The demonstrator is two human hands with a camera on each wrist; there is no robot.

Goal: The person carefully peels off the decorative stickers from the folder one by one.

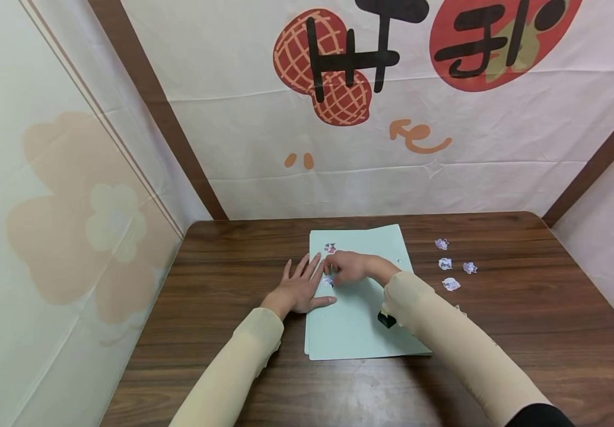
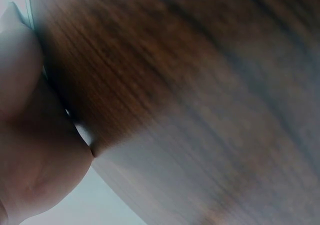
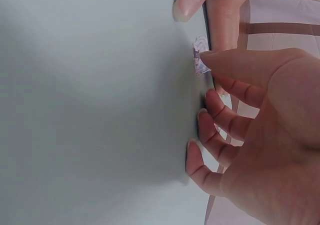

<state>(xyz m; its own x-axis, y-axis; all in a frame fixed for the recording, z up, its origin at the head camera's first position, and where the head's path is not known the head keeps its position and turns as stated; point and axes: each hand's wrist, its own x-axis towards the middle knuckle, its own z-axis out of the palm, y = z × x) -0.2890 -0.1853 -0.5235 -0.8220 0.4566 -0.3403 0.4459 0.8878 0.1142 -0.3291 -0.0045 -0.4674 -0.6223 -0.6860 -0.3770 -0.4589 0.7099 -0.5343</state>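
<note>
Pale green sheets lie stacked on the table. My left hand rests with spread fingers across their left edge. A small purple-and-white sticker is on the top sheet, beside the left hand's fingers. My right hand bends over this sticker, its thumb tip on it and its fingers curled, the other fingertips touching the sheet. Above them, near the sheet's upper left corner, sits another sticker, pink and dark. The left wrist view shows only part of the left hand at the paper's edge.
Several small purple-and-white cut-out stickers lie on the wooden table right of the paper; one is partly hidden by the right sleeve. A printed cloth hangs behind the table, another at the left.
</note>
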